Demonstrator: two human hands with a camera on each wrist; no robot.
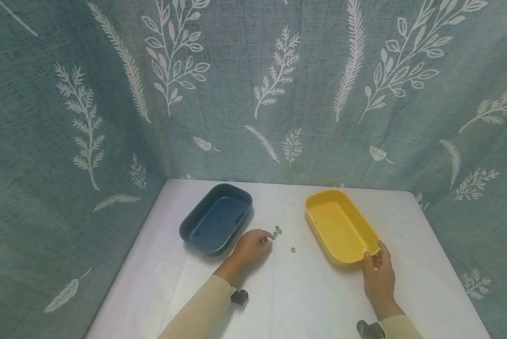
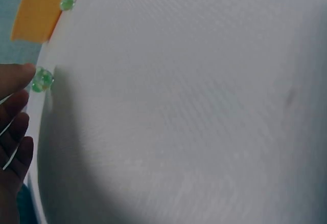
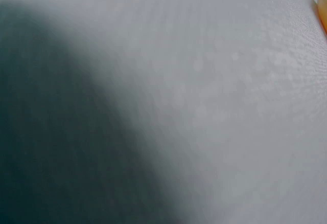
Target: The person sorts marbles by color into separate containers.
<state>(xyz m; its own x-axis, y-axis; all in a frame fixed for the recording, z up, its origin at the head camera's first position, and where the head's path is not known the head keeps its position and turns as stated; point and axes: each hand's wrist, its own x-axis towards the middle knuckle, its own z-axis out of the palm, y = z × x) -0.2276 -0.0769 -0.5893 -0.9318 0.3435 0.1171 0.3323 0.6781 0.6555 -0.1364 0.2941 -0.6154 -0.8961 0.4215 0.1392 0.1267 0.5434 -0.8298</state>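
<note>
Left grip (image 1: 252,246) lies beside green marbles (image 1: 275,234); right grip (image 1: 379,273) holds yellow tray (image 1: 339,227).

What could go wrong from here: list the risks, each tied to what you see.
1. The round green marbles lie loose on the table, so a nudge from the left hand beside them could send them rolling.
2. A lone marble sits apart, towards the yellow tray, and might be overlooked.
3. The right hand grips only the tray's near end, so a lift there could tilt it.

Soft light; dim, shadowed wrist views
</note>
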